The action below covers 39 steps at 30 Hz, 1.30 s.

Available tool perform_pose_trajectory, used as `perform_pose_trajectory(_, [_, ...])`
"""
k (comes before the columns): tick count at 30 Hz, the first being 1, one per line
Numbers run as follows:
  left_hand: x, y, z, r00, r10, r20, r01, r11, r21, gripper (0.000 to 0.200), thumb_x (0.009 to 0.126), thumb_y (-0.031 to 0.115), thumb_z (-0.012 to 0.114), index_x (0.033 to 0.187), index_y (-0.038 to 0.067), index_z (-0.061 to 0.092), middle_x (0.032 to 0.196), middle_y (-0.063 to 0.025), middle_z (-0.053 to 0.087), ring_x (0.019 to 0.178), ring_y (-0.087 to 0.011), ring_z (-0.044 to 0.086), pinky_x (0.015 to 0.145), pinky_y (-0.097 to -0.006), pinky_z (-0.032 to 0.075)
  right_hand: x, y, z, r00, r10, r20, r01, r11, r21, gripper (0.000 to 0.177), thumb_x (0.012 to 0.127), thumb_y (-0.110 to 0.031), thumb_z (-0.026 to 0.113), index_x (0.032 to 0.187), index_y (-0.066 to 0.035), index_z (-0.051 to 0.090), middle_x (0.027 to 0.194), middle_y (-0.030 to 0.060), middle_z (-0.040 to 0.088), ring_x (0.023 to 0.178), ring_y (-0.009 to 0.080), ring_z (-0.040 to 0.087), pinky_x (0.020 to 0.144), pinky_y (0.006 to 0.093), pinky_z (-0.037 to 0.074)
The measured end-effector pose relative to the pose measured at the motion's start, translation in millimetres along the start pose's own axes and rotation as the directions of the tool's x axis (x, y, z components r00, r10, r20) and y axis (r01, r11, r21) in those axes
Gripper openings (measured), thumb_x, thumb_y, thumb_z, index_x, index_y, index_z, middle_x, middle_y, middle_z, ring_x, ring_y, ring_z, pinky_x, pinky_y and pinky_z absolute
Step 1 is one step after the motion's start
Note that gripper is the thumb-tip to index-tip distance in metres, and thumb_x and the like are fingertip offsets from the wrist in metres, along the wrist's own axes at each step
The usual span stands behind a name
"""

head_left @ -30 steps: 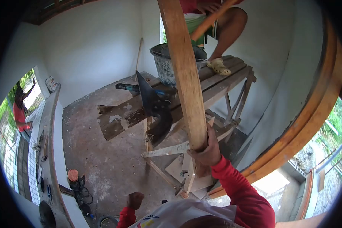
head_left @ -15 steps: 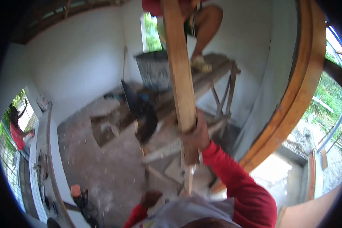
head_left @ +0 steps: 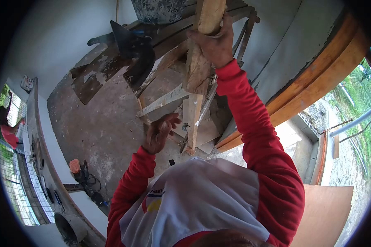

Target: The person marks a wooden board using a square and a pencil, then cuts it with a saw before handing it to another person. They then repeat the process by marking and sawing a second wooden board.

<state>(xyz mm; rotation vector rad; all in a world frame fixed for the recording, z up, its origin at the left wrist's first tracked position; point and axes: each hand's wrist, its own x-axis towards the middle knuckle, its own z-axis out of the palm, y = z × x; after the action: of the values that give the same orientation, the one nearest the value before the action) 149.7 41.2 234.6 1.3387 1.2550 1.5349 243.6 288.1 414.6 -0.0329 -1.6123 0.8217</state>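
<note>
Post (head_left: 210, 16): wooden, ahead of you, before the bench (head_left: 181, 29). Your right hand (head_left: 216, 45): wrapped round post. Your left hand (head_left: 158, 133): released, fingers half-curled, lower. Your shirt (head_left: 206, 193): white, red-sleeved; chest lettering creased, not fully legible. Bucket (head_left: 158, 10): spattered, on bench.

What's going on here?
A person in red sleeves has the right hand wrapped around a wooden beam. The left hand is empty, fingers loosely curled, lower in the view. A splattered bucket sits on the plank platform behind the beam.
</note>
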Motion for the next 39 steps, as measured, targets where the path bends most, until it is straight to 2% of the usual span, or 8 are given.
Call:
perform_pose_trajectory(15, [20.3, -2.8, 38.7, 0.966, 0.199, -0.166, -0.131, 0.928, 0.348, 0.069, 0.083, 0.048, 0.074, 0.125, -0.001, 0.052, 0.103, -0.0189, 0.066, 0.09, -0.0288, 0.068, 0.079, -0.0394, 0.053, -9.5, -57.3, -27.4, 0.949, 0.261, 0.175, -0.312, 0.721, 0.619, 0.055, 0.077, -0.001, 0.07, 0.124, -0.002, 0.041, 0.104, 0.0103, 0.059, 0.091, 0.0188, 0.062, 0.077, 0.0324, 0.054])
perform_pose_trajectory(17, [-0.6, -10.9, 32.0, 0.983, 0.166, -0.084, -0.109, 0.88, 0.462, 0.068, 0.082, 0.05, 0.074, 0.122, -0.001, 0.056, 0.1, -0.0192, 0.067, 0.087, -0.0307, 0.069, 0.078, -0.0397, 0.054, -33.7, -38.5, -23.6, 0.935, 0.352, 0.039, -0.343, 0.874, 0.345, 0.049, 0.079, -0.002, 0.068, 0.121, -0.003, 0.044, 0.104, 0.0093, 0.06, 0.09, 0.018, 0.062, 0.076, 0.0319, 0.054])
perform_pose_trajectory(20, [-22.7, 61.3, -11.0, 0.967, 0.084, 0.242, -0.238, 0.638, 0.732, 0.06, 0.079, 0.045, 0.079, 0.114, -0.001, 0.062, 0.094, -0.0179, 0.068, 0.085, -0.0309, 0.07, 0.075, -0.0382, 0.055, -66.1, -34.8, -26.3, 0.936, 0.352, -0.035, -0.331, 0.906, 0.263, 0.047, 0.076, -0.001, 0.068, 0.118, -0.005, 0.047, 0.101, 0.0069, 0.059, 0.086, 0.0148, 0.061, 0.075, 0.0296, 0.052])
perform_pose_trajectory(22, [-16.9, 129.9, -16.1, 0.963, 0.269, -0.027, -0.163, 0.656, 0.737, 0.052, 0.076, 0.042, 0.081, 0.105, 0.0, 0.066, 0.084, -0.0135, 0.069, 0.078, -0.0304, 0.068, 0.072, -0.0363, 0.055, -75.8, -46.4, -25.4, 0.932, 0.363, -0.018, -0.349, 0.907, 0.238, 0.049, 0.074, -0.001, 0.069, 0.118, -0.005, 0.047, 0.101, 0.0057, 0.058, 0.087, 0.014, 0.059, 0.076, 0.0292, 0.051])
perform_pose_trajectory(26, [66.2, 190.6, -28.4, 0.72, 0.691, 0.064, -0.136, 0.049, 0.99, 0.057, 0.078, 0.043, 0.079, 0.11, -0.001, 0.062, 0.088, -0.0156, 0.067, 0.082, -0.0342, 0.064, 0.08, -0.0449, 0.051, -90.4, -46.7, -18.1, 0.937, 0.347, 0.036, -0.347, 0.914, 0.213, 0.059, 0.069, 0.0, 0.071, 0.122, -0.005, 0.046, 0.102, 0.0043, 0.056, 0.09, 0.0139, 0.057, 0.08, 0.0293, 0.049])
perform_pose_trajectory(33, [114.4, 141.5, -26.3, 0.929, 0.133, -0.345, 0.331, 0.121, 0.936, 0.03, 0.078, 0.034, 0.071, 0.085, 0.004, 0.071, 0.088, -0.0126, 0.07, 0.088, -0.0313, 0.069, 0.076, -0.0396, 0.057, -135.9, -14.2, -41.5, 0.941, 0.267, 0.209, -0.304, 0.937, 0.17, 0.079, 0.067, -0.002, 0.073, 0.138, -0.004, 0.037, 0.112, 0.0063, 0.052, 0.099, 0.0179, 0.054, 0.083, 0.0322, 0.049])
perform_pose_trajectory(37, [69.0, 89.4, -9.5, 0.839, 0.534, -0.102, 0.207, -0.142, 0.968, 0.021, 0.073, 0.028, 0.068, 0.069, 0.008, 0.069, 0.078, -0.0109, 0.069, 0.078, -0.0277, 0.068, 0.068, -0.042, 0.056, -189.2, 16.4, -48.7, 0.876, 0.28, 0.393, -0.455, 0.752, 0.477, 0.084, 0.071, -0.007, 0.076, 0.143, -0.002, 0.032, 0.109, 0.0102, 0.052, 0.087, 0.0195, 0.057, 0.073, 0.0319, 0.052])
perform_pose_trajectory(39, [13.4, 69.9, 29.7, 0.554, 0.828, -0.09, 0.38, -0.156, 0.912, 0.023, 0.067, 0.025, 0.07, 0.077, 0.005, 0.066, 0.08, -0.0114, 0.065, 0.082, -0.0296, 0.064, 0.069, -0.042, 0.054, -198.0, 2.9, -38.0, 0.835, 0.005, 0.55, -0.343, 0.786, 0.514, 0.085, 0.074, -0.007, 0.075, 0.144, -0.001, 0.028, 0.103, 0.0124, 0.053, 0.076, 0.0196, 0.058, 0.065, 0.03, 0.052])
